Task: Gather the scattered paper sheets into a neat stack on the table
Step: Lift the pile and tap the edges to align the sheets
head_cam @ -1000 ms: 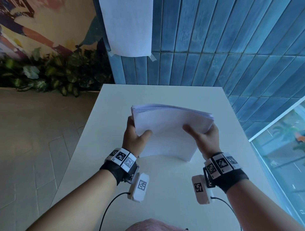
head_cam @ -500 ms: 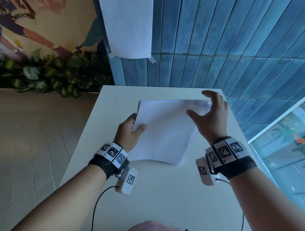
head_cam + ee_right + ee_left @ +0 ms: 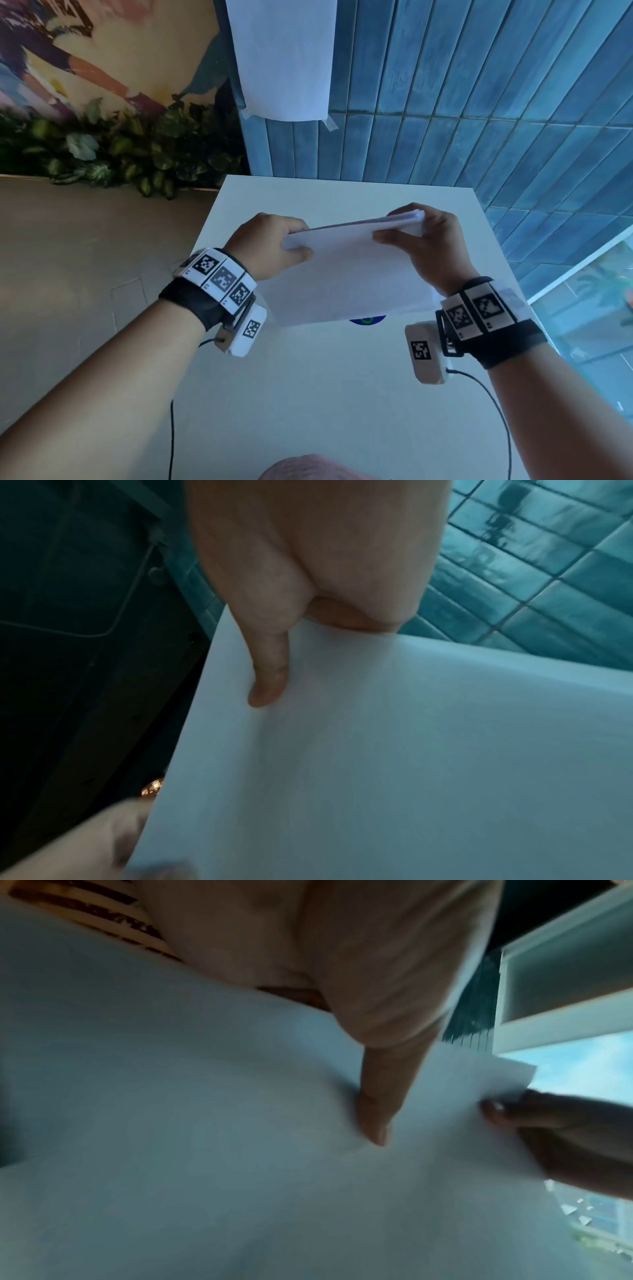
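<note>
- Gripping the two upper corners of a thick stack of white paper sheets (image 3: 346, 270), both hands hold it on edge over the middle of the white rectangular table (image 3: 308, 394), its broad face leaning toward the person.
- The left hand (image 3: 270, 246) clamps the stack's upper left corner: its thumb lies across the near face while the fingers curl behind the sheets.
- In the left wrist view that thumb (image 3: 380, 1110) presses flat on the paper, and fingertips of the other hand show at the far corner.
- The right hand (image 3: 435, 246) pinches the upper right corner, thumb on the near face, fingers wrapped over the top edge and round the back.
- In the right wrist view its thumb (image 3: 267, 677) rests near the sheet's side edge.
- The stack's lower edge sits low over the table centre; whether it touches the surface I cannot tell.
- A small blue and green round mark (image 3: 367, 320) peeks out on the table just below that lower edge.
- A single white sheet taped to the blue tiled wall (image 3: 284, 58) hangs above the table's far edge.
- Green leafy plants (image 3: 113, 154) stand beyond the table's far left corner.
</note>
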`<state>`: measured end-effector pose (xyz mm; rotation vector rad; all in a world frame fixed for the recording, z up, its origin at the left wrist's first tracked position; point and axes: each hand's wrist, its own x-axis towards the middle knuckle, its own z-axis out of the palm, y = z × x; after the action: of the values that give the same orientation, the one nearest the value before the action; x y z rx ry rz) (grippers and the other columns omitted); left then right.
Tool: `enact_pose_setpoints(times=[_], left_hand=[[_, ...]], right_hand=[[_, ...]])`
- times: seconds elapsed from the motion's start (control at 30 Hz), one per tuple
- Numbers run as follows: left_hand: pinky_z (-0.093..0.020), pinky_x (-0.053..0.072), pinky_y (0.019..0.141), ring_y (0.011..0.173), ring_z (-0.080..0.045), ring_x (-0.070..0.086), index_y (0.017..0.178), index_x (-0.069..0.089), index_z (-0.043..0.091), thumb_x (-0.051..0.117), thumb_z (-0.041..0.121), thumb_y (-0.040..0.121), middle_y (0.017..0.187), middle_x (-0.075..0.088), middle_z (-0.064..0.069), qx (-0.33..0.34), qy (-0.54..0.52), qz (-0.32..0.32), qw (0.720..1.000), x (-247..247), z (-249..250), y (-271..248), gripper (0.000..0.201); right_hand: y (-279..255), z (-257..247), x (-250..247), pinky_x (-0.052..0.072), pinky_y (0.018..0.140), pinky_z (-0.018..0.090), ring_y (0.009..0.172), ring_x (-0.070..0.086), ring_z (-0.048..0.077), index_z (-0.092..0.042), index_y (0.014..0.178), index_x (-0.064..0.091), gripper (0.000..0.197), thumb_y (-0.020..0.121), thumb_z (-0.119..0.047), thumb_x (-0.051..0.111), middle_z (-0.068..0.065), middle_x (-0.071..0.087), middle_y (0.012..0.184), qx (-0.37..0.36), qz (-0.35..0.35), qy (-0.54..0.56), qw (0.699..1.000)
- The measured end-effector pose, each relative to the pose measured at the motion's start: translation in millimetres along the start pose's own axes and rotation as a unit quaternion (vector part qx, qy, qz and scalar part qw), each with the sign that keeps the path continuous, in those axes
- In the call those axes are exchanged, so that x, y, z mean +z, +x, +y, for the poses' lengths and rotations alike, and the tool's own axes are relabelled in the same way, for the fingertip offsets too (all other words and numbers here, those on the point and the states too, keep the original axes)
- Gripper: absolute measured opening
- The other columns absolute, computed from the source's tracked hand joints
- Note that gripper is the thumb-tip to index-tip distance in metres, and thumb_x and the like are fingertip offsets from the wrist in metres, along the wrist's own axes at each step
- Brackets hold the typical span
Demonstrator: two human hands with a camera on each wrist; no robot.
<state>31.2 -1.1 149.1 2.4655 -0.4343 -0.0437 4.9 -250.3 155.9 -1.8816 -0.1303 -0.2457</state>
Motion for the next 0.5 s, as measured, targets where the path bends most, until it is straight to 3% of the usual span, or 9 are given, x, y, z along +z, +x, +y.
enact_pose_setpoints(times=[0.1, 0.2, 0.27, 0.37, 0.43, 0.5], left_hand=[[-0.030, 0.047, 0.064, 0.070, -0.020, 0.062, 0.076, 0.069, 0.024, 0.074, 0.038, 0.073, 0.072, 0.068, 0.001, -0.053, 0.016, -0.005, 0.998, -5, -26, -7, 0.016], [-0.027, 0.039, 0.060, 0.058, -0.015, 0.054, 0.065, 0.068, 0.024, 0.080, 0.030, 0.070, 0.064, 0.066, -0.002, -0.083, -0.104, 0.026, 0.991, -6, -43, -13, 0.014], [-0.031, 0.046, 0.069, 0.064, -0.017, 0.060, 0.072, 0.072, 0.019, 0.083, 0.025, 0.067, 0.071, 0.071, -0.004, -0.097, -0.247, 0.069, 0.962, -3, -46, -13, 0.013], [-0.044, 0.051, 0.090, 0.094, -0.029, 0.068, 0.100, 0.069, 0.009, 0.075, 0.014, 0.075, 0.101, 0.074, -0.011, -0.103, -0.395, 0.123, 0.904, 12, -38, -11, 0.026], [-0.043, 0.050, 0.096, 0.107, -0.027, 0.065, 0.113, 0.060, 0.017, 0.065, 0.020, 0.081, 0.116, 0.068, -0.011, -0.097, -0.399, 0.150, 0.900, 29, -30, -10, 0.033], [-0.036, 0.048, 0.096, 0.109, -0.020, 0.063, 0.116, 0.051, 0.026, 0.058, 0.024, 0.086, 0.118, 0.065, -0.003, -0.095, -0.359, 0.166, 0.914, 46, -26, -13, 0.031]], right_hand=[[0, 12, -19, 0.047, 0.059, 0.021, 0.058, 0.059, 0.007, -0.022, 0.065, 0.066, 0.023, 0.067, -0.006, 0.083, -0.013, 0.066, 0.059, 0.011, 0.031, 0.023, 0.999], [-2, 20, -32, 0.050, 0.061, 0.023, 0.061, 0.063, 0.008, -0.021, 0.066, 0.066, 0.026, 0.067, 0.000, 0.081, -0.011, 0.069, 0.062, 0.025, 0.055, 0.075, 0.995], [-3, 24, -34, 0.053, 0.063, 0.021, 0.063, 0.066, 0.007, -0.017, 0.072, 0.066, 0.024, 0.069, 0.003, 0.079, -0.010, 0.072, 0.066, 0.045, 0.063, 0.106, 0.991], [-7, 36, -27, 0.053, 0.066, 0.025, 0.069, 0.066, 0.013, -0.018, 0.077, 0.066, 0.022, 0.072, 0.000, 0.078, -0.003, 0.072, 0.075, 0.070, 0.092, 0.119, 0.986], [-14, 44, -18, 0.051, 0.063, 0.023, 0.066, 0.063, 0.010, -0.019, 0.076, 0.064, 0.022, 0.074, -0.002, 0.077, 0.000, 0.068, 0.076, 0.083, 0.124, 0.112, 0.983], [-23, 54, -9, 0.048, 0.060, 0.020, 0.060, 0.060, 0.004, -0.020, 0.076, 0.061, 0.022, 0.076, -0.003, 0.075, -0.001, 0.065, 0.073, 0.091, 0.154, 0.105, 0.978]])
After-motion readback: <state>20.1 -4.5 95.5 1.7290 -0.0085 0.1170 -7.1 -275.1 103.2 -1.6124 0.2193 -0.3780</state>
